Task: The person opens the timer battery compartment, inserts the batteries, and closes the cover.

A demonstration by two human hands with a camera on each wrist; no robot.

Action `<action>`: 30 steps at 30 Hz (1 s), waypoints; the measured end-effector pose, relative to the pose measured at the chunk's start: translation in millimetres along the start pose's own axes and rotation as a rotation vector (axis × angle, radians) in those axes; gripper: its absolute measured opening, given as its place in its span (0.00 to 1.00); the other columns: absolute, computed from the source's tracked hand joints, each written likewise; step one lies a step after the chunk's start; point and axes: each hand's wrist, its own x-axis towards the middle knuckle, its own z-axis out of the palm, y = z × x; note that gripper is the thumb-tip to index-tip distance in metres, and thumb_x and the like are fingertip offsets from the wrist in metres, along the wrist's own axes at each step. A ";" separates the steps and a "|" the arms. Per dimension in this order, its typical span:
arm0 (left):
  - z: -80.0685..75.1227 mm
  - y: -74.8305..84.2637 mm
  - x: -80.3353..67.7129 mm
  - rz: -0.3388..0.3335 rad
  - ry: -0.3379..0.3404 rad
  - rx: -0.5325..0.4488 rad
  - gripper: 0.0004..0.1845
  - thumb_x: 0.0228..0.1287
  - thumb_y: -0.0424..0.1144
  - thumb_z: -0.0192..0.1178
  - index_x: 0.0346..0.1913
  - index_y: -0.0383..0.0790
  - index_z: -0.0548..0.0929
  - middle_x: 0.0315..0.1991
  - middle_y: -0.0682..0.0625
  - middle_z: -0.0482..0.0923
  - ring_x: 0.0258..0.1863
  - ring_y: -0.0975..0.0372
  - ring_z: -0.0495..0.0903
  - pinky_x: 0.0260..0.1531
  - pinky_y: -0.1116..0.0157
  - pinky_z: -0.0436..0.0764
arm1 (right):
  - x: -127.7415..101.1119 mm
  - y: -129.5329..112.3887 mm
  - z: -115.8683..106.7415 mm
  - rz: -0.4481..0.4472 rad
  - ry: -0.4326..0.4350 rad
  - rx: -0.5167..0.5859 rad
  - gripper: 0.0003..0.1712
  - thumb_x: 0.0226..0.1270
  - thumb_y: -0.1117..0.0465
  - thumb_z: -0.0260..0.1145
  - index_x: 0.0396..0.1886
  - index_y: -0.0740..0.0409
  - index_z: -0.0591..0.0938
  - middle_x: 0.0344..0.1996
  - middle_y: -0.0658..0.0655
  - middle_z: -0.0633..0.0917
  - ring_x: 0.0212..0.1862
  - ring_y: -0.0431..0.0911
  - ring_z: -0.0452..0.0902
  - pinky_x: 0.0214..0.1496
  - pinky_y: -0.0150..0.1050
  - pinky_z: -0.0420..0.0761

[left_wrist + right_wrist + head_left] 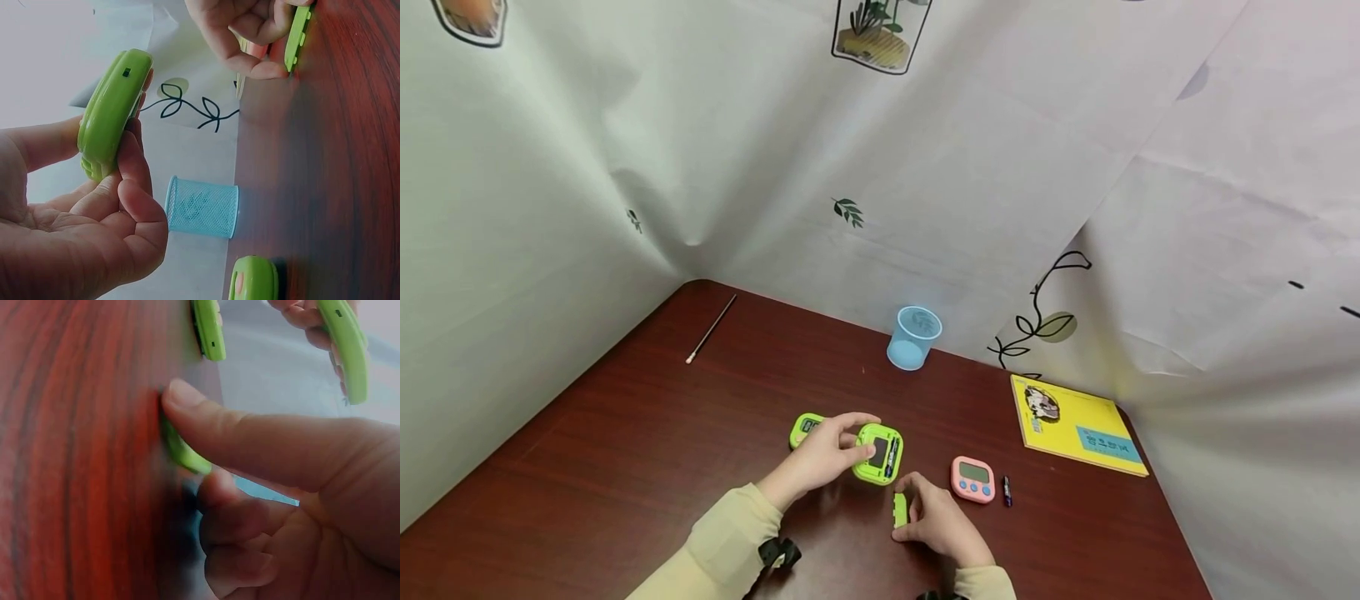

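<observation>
My left hand (831, 454) grips a green digital timer (878, 454) by its edges, raised over the table. Its back faces up with the battery compartment uncovered, and a dark battery (891, 458) lies in the slot. In my right hand (936, 517) a small green battery cover (900, 510) is pinched between thumb and fingers, low over the table. The left wrist view shows the tabs along the edge of this cover (299, 39). Partly behind my left hand, a second green timer (806, 427) lies on the table.
To the right lie a pink timer (973, 480) and a loose battery (1007, 492). A blue mesh pen cup (910, 343) stands at the back edge. The yellow book (1067, 425) is at the far right, a thin pencil-like stick (711, 330) at the left back.
</observation>
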 end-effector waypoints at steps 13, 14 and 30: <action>-0.7 -0.5 1.8 0.003 0.023 0.006 0.22 0.64 0.34 0.60 0.61 0.36 0.74 0.42 0.41 0.83 0.43 0.57 0.82 0.37 0.60 0.79 | 1.9 1.6 1.7 0.004 0.048 -0.020 0.29 0.40 0.67 0.79 0.40 0.57 0.71 0.19 0.49 0.74 0.21 0.33 0.67 0.24 0.30 0.68; -0.7 -0.5 1.9 0.001 0.022 0.000 0.22 0.64 0.34 0.60 0.61 0.36 0.73 0.42 0.41 0.83 0.43 0.57 0.82 0.37 0.59 0.79 | 2.1 1.6 2.0 0.004 0.058 -0.019 0.29 0.41 0.66 0.79 0.40 0.57 0.71 0.19 0.48 0.74 0.21 0.33 0.67 0.24 0.30 0.69; 2.6 -2.6 4.4 0.008 0.016 -0.004 0.23 0.64 0.35 0.61 0.61 0.35 0.74 0.42 0.41 0.83 0.41 0.57 0.83 0.37 0.59 0.81 | 4.2 -10.3 -9.0 0.021 0.187 0.456 0.19 0.58 0.70 0.68 0.48 0.67 0.73 0.25 0.58 0.79 0.22 0.41 0.76 0.25 0.34 0.76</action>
